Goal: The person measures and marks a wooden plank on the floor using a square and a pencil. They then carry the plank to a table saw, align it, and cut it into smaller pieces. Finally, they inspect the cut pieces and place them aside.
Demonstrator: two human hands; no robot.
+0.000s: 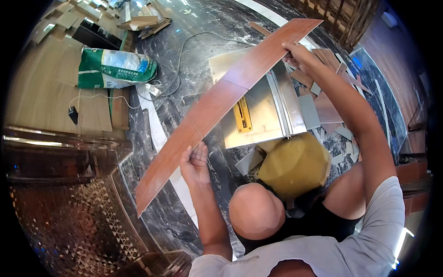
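Note:
Both of my hands hold a long reddish-brown floorboard [214, 99], which runs diagonally from lower left to upper right. Two thin lines cross its face. My left hand [196, 164] is at the near edge of its lower half, palm turned up, the thumb against the board. Towards the far right end, my right hand [297, 56] grips the same edge, some fingers hidden underneath. Below the board stands a metal saw table [235, 136] with a yellow slotted insert [242, 115] and a pale metal fence [279, 104]. The board covers part of the tabletop.
Wood and tile offcuts [330, 108] lie right of the saw table. A yellow rounded object [295, 164] sits before my knees. Leftward are a green-and-white sack [115, 69], a power strip [152, 89] and a cable [180, 57]. Cardboard pieces [147, 21] lie farther back; a dark patterned panel [78, 221] is at lower left.

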